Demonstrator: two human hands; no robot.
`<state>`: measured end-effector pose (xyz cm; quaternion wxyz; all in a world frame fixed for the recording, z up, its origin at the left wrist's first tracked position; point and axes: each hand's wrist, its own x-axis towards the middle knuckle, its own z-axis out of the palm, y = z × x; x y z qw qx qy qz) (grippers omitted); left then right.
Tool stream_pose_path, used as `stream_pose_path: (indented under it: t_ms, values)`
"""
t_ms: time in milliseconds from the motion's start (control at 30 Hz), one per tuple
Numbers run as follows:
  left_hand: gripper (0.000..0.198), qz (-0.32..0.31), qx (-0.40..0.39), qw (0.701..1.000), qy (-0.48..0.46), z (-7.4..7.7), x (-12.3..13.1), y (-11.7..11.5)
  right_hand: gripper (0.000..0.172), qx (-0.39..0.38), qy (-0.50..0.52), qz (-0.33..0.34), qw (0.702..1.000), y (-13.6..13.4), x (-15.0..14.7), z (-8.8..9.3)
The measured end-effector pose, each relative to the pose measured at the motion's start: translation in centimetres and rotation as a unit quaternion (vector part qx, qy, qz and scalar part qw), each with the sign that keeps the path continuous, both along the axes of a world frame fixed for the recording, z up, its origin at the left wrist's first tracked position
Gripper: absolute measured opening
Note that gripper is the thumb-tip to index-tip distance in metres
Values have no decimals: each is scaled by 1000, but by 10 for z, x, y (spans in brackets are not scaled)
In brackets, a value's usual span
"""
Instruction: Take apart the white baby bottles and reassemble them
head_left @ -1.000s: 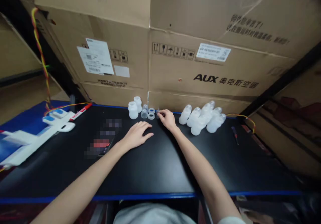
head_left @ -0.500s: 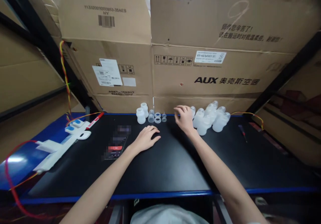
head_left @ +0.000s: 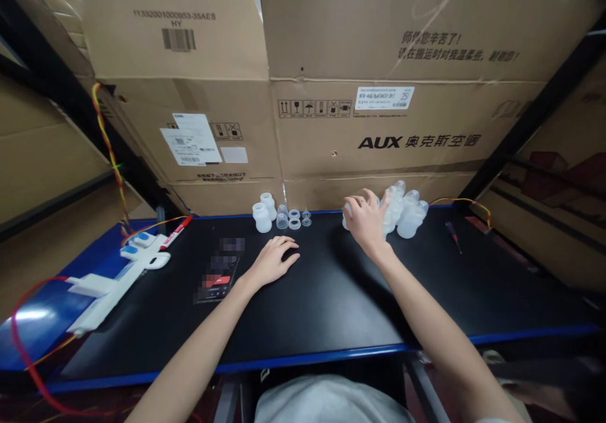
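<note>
My left hand (head_left: 274,261) lies palm down on the black table mat, its fingers slightly apart, holding nothing. Just beyond it stand two frosted white bottles (head_left: 263,218), small clear domed caps (head_left: 282,219), white rings (head_left: 294,220) and clear nipples (head_left: 306,218). My right hand (head_left: 367,224) is over the left side of a cluster of capped baby bottles (head_left: 409,219), its fingers spread. Part of one bottle (head_left: 346,217) shows beside its fingers; the hand hides the rest. Whether the fingertips touch a bottle I cannot make out.
A phone (head_left: 220,271) lies left of my left hand. Further left are a white power strip (head_left: 111,287) and a red marker (head_left: 177,232). A small screwdriver (head_left: 453,238) lies at the right. Cardboard (head_left: 322,189) walls the back edge.
My right hand has moved right, over the leftmost bottles, and its fingers have spread. My left hand stays in place on the mat. The view has shifted slightly.
</note>
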<state>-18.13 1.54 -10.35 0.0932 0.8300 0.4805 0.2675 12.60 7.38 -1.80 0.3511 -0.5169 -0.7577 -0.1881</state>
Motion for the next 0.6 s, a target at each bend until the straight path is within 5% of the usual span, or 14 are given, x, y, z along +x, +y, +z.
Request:
stream_pose_path:
  t_ms: [100,233,333,467,600]
  values:
    - [44,2,-1,1000,-24,8,4,-4,24,-42,53,140,988,-15,-6,-2]
    - [82,-17,4,996,-84,19,18,-14,28,-101,201,297,928,-44,-28,-18]
    - [68,-26,30,991,-131,22,31,-22,27,-137,275,383,871,-61,-46,-35]
    - [40,-27,58,982,-177,20,41,-28,35,-196,354,391,827,-68,-58,-49]
    - [41,-35,73,983,-167,23,44,-32,41,-253,340,342,838,-68,-55,-52]
